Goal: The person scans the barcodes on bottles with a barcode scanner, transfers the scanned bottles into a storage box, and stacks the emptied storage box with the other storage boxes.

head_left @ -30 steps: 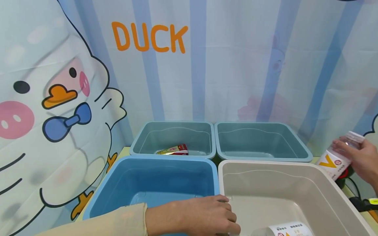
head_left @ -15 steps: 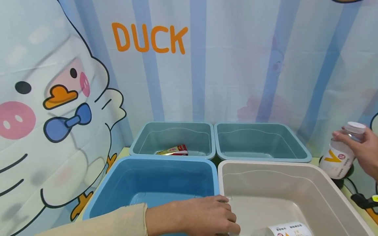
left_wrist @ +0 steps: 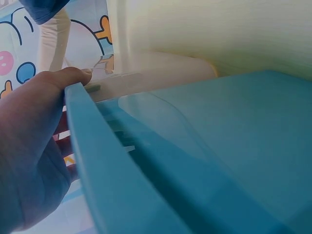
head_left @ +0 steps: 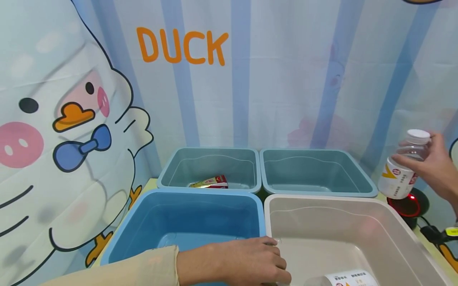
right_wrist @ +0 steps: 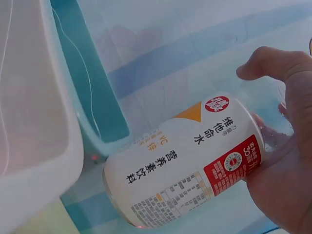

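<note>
The head camera looks forward and slightly down from the wearer's side, across a blue plastic bin (head_left: 211, 191) and a beige plastic bin (head_left: 322, 200) to the pale blue striped cloth backdrop (head_left: 279, 79). The left wrist camera sits close behind the left hand (head_left: 255, 260), facing along a blue rim that crosses its view. The right wrist camera, rolled sideways, looks from close by past the right hand (head_left: 438, 167) at a clear plastic bottle with a white printed label (head_left: 400, 178); the head view shares that bottle, the beige bin's edge and the backdrop.
</note>
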Tool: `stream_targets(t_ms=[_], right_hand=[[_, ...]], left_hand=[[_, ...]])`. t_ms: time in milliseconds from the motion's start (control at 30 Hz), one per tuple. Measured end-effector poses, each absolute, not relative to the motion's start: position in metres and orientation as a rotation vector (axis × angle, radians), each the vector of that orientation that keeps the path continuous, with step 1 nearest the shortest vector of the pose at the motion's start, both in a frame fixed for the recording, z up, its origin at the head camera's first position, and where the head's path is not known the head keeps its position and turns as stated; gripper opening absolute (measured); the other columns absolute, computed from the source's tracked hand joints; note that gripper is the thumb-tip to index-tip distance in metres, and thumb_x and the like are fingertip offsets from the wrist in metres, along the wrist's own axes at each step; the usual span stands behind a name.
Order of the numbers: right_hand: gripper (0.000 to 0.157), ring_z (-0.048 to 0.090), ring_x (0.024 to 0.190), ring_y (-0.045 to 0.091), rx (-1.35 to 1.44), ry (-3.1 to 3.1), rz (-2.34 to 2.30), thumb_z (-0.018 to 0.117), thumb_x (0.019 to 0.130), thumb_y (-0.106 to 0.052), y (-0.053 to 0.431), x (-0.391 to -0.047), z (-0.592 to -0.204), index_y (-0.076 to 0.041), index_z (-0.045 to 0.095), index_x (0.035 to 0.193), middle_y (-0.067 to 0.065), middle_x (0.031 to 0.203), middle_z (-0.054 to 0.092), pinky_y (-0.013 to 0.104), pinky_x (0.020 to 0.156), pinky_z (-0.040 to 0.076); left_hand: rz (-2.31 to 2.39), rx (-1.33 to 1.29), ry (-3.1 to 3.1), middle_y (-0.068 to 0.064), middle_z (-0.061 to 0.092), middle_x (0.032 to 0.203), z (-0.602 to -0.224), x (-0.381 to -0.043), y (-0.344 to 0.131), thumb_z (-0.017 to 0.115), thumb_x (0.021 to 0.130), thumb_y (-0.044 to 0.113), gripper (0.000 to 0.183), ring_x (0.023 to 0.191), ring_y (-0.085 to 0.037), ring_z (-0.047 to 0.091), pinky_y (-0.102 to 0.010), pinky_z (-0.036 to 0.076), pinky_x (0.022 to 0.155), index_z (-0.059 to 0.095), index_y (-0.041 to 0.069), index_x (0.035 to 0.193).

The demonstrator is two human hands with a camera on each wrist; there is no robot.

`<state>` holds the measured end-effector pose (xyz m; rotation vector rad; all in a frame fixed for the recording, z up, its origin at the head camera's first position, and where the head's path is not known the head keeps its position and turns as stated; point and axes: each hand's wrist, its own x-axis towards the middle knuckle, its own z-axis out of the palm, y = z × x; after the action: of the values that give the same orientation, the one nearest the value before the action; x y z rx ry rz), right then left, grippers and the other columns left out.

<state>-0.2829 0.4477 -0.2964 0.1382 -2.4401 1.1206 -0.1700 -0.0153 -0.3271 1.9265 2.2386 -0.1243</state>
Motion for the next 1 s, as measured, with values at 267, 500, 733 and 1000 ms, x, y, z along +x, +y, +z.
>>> stream_targets(t_ms=[267, 500, 733, 1000], right_hand=[[0.092, 0.033, 0.132, 0.061, 0.235, -2.447, 1.059, 0.070, 0.100, -0.016, 0.414, -0.285, -0.272, -0.029, 0.002, 0.159, 0.036, 0.157, 0.026, 0.085, 0.097, 0.026], [0.097, 0.040, 0.127, 0.062, 0.396, -2.497, 0.984, 0.079, 0.094, -0.015, 0.388, -0.288, -0.257, -0.017, 0.010, 0.162, 0.035, 0.153, 0.033, 0.085, 0.089, 0.036], [0.087, 0.054, 0.117, 0.048, 0.555, -2.518, 0.868, 0.083, 0.089, -0.018, 0.362, -0.293, -0.249, -0.018, 0.032, 0.159, 0.025, 0.143, 0.050, 0.076, 0.085, 0.043], [0.082, 0.059, 0.115, 0.034, 0.758, -2.528, 0.746, 0.086, 0.087, -0.021, 0.331, -0.306, -0.253, -0.022, 0.044, 0.157, 0.012, 0.129, 0.062, 0.057, 0.080, 0.050]], left_hand=[[-0.111, 1.906, 2.232, 0.019, 0.065, 0.131, -0.326, -0.171, -0.014, 0.064, 0.102, 0.042, 0.041, 0.121, 0.006, 0.054, -0.022, 0.025, 0.118, 0.064, 0.029, 0.141], [-0.114, 1.916, 2.233, 0.019, 0.065, 0.131, -0.327, -0.170, -0.014, 0.065, 0.101, 0.043, 0.042, 0.121, 0.006, 0.054, -0.022, 0.025, 0.118, 0.064, 0.029, 0.141], [-0.123, 1.908, 2.237, 0.019, 0.066, 0.130, -0.326, -0.170, -0.014, 0.065, 0.101, 0.043, 0.042, 0.121, 0.007, 0.054, -0.022, 0.026, 0.118, 0.064, 0.029, 0.141], [-0.117, 1.902, 2.232, 0.019, 0.065, 0.131, -0.326, -0.171, -0.014, 0.066, 0.100, 0.043, 0.044, 0.121, 0.007, 0.053, -0.022, 0.026, 0.118, 0.063, 0.029, 0.142]])
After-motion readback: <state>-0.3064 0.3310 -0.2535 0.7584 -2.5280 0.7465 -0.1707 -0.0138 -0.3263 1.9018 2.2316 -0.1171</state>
